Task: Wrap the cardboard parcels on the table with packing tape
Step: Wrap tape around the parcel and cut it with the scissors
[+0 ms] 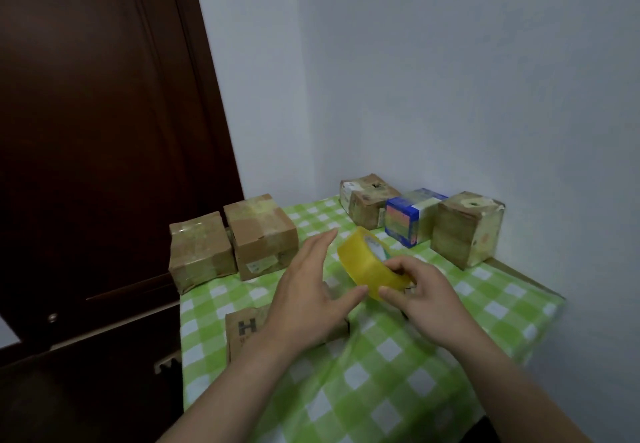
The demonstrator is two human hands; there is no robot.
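A roll of yellowish packing tape (367,264) is held above the table's middle. My right hand (420,295) grips it from the right, fingers through its core and thumb on the outer face. My left hand (311,290) is beside the roll with straight fingers, its thumb tip touching the roll's lower edge. Under my left hand lies a cardboard parcel (242,333) with dark print, mostly hidden. Two taped brown parcels (201,252) (261,234) stand at the left edge.
The table wears a green and white checked cloth (398,373). At the back right stand two worn cardboard boxes (367,203) (467,228) with a blue and white box (410,217) between them. A dark wooden door (97,148) is on the left, white walls behind.
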